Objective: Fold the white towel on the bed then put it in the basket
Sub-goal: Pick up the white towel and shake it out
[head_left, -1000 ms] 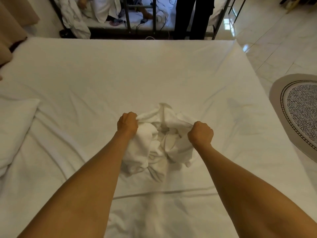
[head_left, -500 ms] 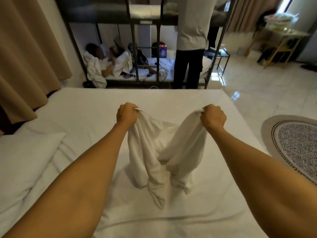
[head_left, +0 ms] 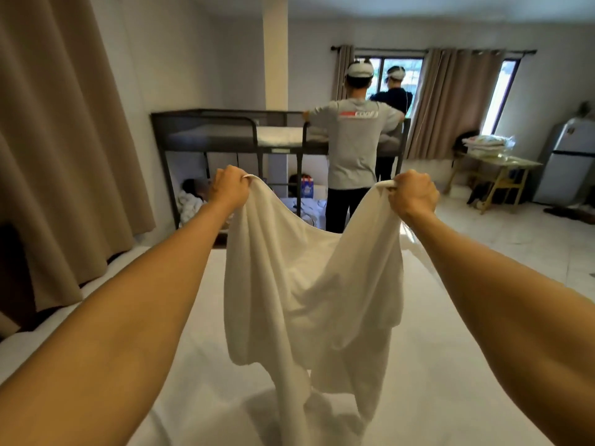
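White towel point(head_left: 309, 284) hangs unfolded above the bed point(head_left: 434, 365), left hand point(head_left: 229, 187) and right hand point(head_left: 413, 193) each fisted on a top corner, awaiting its first fold.

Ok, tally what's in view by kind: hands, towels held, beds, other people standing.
Hands: 2, left hand and right hand
White towel: 1
Beds: 2, white bed and bunk bed
Standing people: 2, grey shirt, dark shirt
Total: 7

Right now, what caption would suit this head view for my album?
Both hands, left hand and right hand, hold a white towel up by its top edge over the bed.
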### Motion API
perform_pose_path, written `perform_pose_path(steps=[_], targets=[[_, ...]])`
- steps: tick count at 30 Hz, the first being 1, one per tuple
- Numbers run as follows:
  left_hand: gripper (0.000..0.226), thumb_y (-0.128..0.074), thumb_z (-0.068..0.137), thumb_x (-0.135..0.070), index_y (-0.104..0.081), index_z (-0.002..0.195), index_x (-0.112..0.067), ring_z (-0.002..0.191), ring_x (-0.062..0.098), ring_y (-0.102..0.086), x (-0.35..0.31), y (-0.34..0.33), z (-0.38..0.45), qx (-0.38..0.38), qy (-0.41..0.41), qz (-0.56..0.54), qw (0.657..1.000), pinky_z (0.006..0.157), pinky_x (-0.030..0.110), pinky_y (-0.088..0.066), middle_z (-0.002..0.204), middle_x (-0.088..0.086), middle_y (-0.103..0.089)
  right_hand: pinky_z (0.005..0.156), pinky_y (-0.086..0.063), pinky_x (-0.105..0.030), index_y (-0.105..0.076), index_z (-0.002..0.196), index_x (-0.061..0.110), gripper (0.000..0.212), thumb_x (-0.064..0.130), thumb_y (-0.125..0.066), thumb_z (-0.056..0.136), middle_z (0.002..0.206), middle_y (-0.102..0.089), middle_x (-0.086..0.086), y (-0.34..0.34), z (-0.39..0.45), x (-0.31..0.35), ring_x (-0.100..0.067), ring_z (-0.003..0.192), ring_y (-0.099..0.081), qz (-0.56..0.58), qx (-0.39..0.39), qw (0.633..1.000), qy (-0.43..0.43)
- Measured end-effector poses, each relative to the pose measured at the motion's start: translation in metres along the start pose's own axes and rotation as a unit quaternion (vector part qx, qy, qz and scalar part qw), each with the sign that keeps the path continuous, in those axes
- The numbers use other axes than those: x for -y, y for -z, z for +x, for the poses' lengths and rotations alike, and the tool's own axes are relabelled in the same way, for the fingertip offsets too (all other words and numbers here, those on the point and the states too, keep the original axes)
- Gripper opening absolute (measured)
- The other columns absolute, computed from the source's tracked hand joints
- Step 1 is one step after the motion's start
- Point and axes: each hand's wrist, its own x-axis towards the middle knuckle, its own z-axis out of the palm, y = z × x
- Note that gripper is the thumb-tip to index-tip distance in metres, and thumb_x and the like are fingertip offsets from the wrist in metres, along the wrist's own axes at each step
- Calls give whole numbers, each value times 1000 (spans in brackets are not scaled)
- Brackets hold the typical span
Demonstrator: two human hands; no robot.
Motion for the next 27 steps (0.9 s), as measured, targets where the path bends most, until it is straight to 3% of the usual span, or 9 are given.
perform_pose_path(steps=[11, 17, 21, 27], targets=[[30, -46, 93, -12, -69, 85, 6, 98, 47, -60, 4, 99, 35, -119, 56, 5, 991, 83, 44, -50, 103, 34, -64, 75, -57, -46, -72, 100, 10, 19, 20, -63, 86, 94, -68, -16, 66, 43, 15, -36, 88, -66, 21, -71, 997, -9], [30, -47, 94, -11, -69, 89, 9, 98, 48, -59, 24, 104, 29, -108, 75, 29, 991, 71, 40, -44, 83, 28, -62, 77, -53, -45, -69, 101, 4, 21, 16, -63, 85, 100, -67, -19, 57, 36, 15, -39, 94, -64, 18, -43, 999, -26], [30, -48, 93, -15, -68, 99, 6, 99, 47, -59, 30, 93, 23, -79, 73, 62, 992, 79, 43, -49, 108, 31, -63, 81, -52, -46, -65, 104, 2, 24, 16, -65, 85, 106, -65, -21, 42, 29, 19, -39, 100, -62, 39, -14, 998, -41], [30, -50, 93, -16, -69, 102, 5, 101, 45, -59, 40, 81, 17, -37, 74, 106, 991, 81, 43, -49, 112, 27, -63, 84, -52, -47, -64, 104, -2, 22, 12, -65, 86, 108, -63, -22, 27, 24, 18, -39, 102, -61, 39, 2, 997, -62]])
